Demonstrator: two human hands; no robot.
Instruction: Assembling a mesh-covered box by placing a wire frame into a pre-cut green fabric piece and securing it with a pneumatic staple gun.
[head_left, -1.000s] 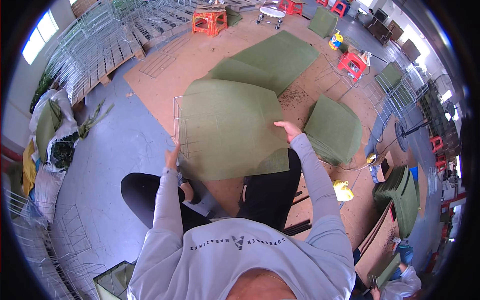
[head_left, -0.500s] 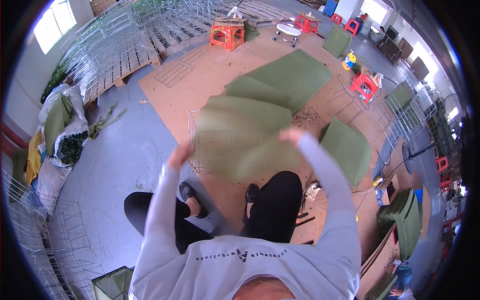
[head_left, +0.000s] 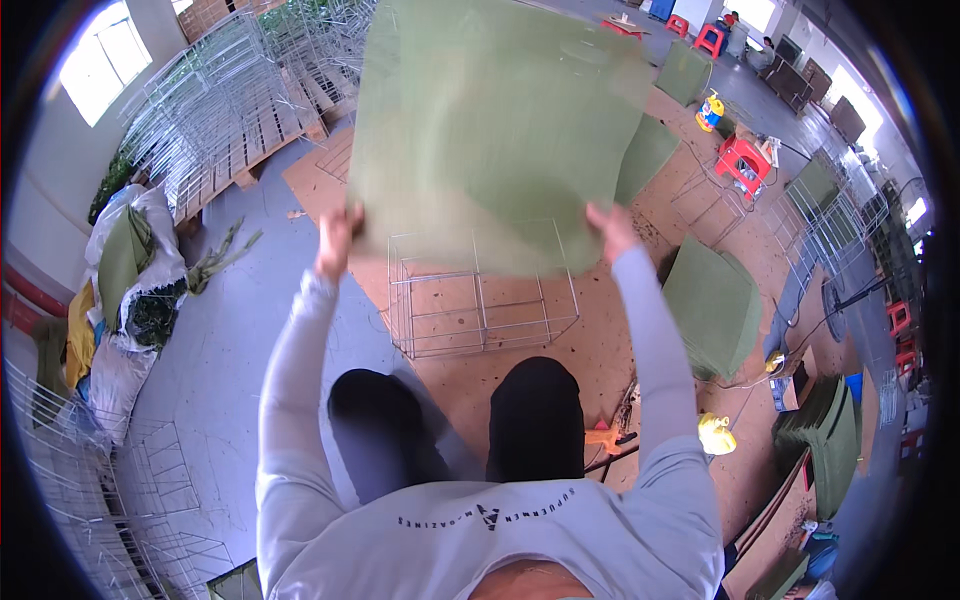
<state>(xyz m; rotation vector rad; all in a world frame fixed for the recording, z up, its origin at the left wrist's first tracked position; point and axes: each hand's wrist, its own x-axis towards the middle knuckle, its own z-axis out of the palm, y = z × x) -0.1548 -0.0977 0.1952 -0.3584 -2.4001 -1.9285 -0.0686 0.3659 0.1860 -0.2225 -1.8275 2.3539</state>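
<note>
Two bare hands are seen raised over a brown board (head_left: 625,320) on the floor, with one large green sheet (head_left: 500,130) held up between them, above the middle of the board and toward its far edge. The sheet's left side, near its lower corner, is gripped by the fingers of the left hand (head_left: 338,240); its right side, near the other lower corner, is gripped by those of the right hand (head_left: 612,232). Near the board's left edge a wire frame (head_left: 481,310) is seen, partly overlapped by the sheet. The sheet could be snagged or creased if its lower edge were caught on the wires, and it could be tilted or dropped if one corner were let slip, as only the lower corners are held. Nearby green sheets (head_left: 712,310) on the board's right side could be disturbed by a wide swing. The held sheet's far edge is cut off at the top, its surface is blurred, and the fingertips behind it are hidden. Whether sheet and frame are touching cannot be told.
</note>
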